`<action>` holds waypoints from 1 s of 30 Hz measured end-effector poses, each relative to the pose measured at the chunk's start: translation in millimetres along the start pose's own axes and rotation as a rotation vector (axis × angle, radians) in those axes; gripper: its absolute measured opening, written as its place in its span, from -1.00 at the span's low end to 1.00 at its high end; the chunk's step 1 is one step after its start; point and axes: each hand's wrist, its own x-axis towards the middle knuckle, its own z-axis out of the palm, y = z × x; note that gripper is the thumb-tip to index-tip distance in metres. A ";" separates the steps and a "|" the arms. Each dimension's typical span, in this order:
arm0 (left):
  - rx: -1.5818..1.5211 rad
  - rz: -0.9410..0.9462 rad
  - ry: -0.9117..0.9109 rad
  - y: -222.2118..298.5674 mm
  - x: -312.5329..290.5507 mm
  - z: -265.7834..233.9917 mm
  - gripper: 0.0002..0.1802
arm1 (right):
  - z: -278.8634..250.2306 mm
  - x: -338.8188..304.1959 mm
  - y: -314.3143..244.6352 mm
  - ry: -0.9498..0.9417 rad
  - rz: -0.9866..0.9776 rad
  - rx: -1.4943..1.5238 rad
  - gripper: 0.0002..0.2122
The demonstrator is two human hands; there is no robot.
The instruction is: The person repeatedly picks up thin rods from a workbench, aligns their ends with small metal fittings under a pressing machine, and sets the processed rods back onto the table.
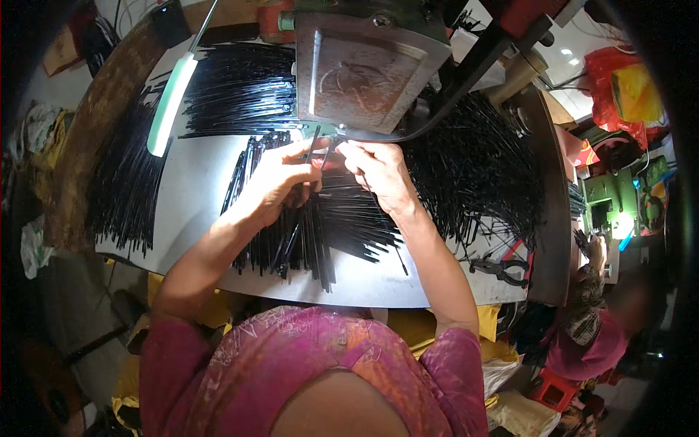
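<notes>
My left hand (285, 178) is closed around one or more thin black strips (312, 146), which stick up past the fingertips. My right hand (377, 171) is pinched close beside it, under the front of a grey and green bench machine (368, 76). A thin dark strip seems to run down from the right hand, though its grip is partly hidden by the fingers. Beneath both hands lies a fanned pile of long black strips (353, 215) on the white tabletop (193, 189). What the strips are exactly I cannot make out.
More black strips lie in bundles at the back left (240, 91), far left (125, 186) and right (477, 167). Dark-handled pliers (502, 272) rest at the table's front right. A white and green handle (172, 105) rises at left. At far right another person (590, 339) works at a green machine.
</notes>
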 end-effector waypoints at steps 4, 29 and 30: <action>0.006 0.003 -0.023 -1.4 1.8 -2.3 -0.46 | 1.2 2.2 1.0 -0.014 -0.026 0.025 -0.85; 0.104 0.037 -0.027 -2.9 5.6 1.1 -0.34 | 5.0 0.5 -2.3 -0.027 0.056 0.184 -0.91; 0.130 0.024 -0.028 -2.1 5.3 0.0 -0.33 | 4.5 -0.1 -3.0 -0.025 0.087 0.168 -0.91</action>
